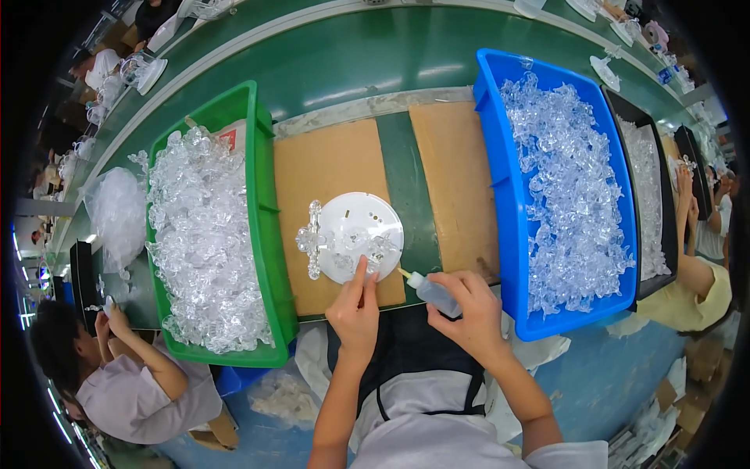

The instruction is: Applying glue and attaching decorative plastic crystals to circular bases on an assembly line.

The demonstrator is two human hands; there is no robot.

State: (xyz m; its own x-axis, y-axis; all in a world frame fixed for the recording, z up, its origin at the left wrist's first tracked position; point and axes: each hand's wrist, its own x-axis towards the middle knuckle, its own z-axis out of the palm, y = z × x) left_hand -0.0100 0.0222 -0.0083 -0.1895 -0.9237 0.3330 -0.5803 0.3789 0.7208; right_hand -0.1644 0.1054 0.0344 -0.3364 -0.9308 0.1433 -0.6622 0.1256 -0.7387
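A round white disc (pixel 355 205) lies on the cardboard in front of me, with small slots and several clear plastic pieces on it. At its left edge stands a clear plastic part with rounded lobes (pixel 314 241). My left hand (pixel 355 313) reaches over the disc's near edge, thumb and index finger closed together at a small clear plastic piece (pixel 380 248), which the fingertips partly cover. Just to the right, my right hand (pixel 475 316) is wrapped round a small translucent squeeze bottle (pixel 437 295). Its thin yellowish nozzle tilts left toward the disc's rim.
A green bin (pixel 262 227) of clear plastic pieces stands left, a blue bin (pixel 508 211) of similar pieces right. Beyond the blue one is a black bin (pixel 670 227). Cardboard sheets (pixel 457 180) cover the green bench (pixel 367 62). Co-workers sit on both sides.
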